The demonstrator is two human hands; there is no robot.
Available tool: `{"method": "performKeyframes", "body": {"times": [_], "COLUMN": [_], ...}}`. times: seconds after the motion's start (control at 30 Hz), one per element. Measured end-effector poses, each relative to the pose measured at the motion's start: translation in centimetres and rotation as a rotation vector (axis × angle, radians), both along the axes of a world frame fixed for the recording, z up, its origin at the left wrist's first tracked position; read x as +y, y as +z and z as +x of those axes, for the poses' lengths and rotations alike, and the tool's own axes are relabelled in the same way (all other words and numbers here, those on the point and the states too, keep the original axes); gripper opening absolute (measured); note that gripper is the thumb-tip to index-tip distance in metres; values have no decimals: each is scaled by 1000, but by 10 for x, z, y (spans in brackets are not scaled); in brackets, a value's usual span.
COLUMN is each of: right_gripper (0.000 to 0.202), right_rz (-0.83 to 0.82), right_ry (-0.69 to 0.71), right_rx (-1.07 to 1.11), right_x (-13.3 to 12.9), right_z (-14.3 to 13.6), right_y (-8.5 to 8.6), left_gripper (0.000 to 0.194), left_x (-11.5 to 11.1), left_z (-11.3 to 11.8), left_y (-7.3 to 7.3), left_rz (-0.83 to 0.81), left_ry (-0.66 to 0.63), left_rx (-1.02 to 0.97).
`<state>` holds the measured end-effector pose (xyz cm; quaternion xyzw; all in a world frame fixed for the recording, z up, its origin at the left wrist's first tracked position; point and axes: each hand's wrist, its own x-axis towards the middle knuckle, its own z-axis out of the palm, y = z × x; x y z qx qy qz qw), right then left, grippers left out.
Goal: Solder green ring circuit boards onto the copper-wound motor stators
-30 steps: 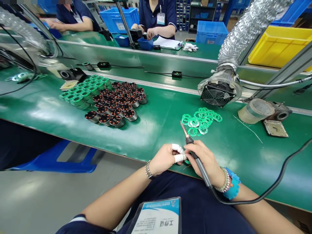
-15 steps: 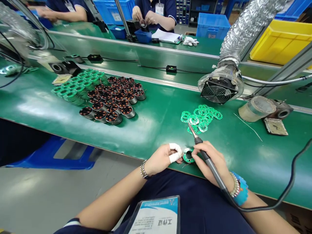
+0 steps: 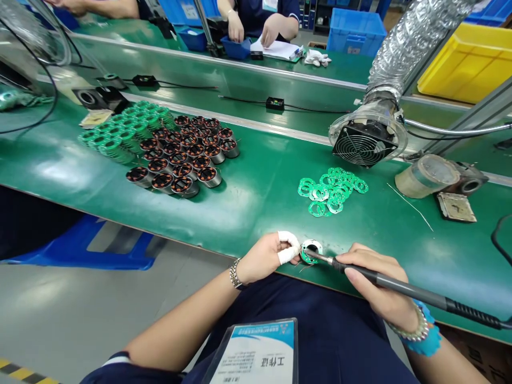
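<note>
My left hand [image 3: 269,257], with white tape on thumb and forefinger, pinches the left side of a part topped by a green ring board [image 3: 311,260] near the table's front edge. Thin wires stick out below it. My right hand [image 3: 380,277] is closed round a soldering iron [image 3: 404,286], whose tip lies over the ring board. Behind them is a loose pile of green ring boards [image 3: 336,186]. Metal cylinders with copper windings [image 3: 184,185] stand in rows to the left, beside stacks of green rings [image 3: 116,146].
A fume duct with a black fan [image 3: 362,145] hangs at the right, near a cloudy jar [image 3: 426,176] and a solder sponge tray [image 3: 456,207]. A thin wire [image 3: 410,205] lies left of the tray. Across the divider, a person's hands [image 3: 272,29] are over papers [image 3: 280,49].
My right hand has moved right and the iron has swung down, its tip going from the loose boards to the held ring board. The person across has moved one hand to the papers.
</note>
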<state>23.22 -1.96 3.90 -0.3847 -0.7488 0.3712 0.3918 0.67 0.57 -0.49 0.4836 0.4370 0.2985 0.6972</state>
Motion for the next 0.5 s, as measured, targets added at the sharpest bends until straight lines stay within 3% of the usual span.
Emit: {"method": "performKeyframes", "body": {"times": [0.5], "right_gripper": [22], "right_rz": [31], "right_ry": [6], "right_rx": [-30], "right_x": [3], "right_z": [2], "right_y": [-1], "left_gripper": [12], "left_x": [-1], "left_z": [0], "left_y": [2], "left_rz": [-1], "left_ry": [12], "left_rx": [12]}}
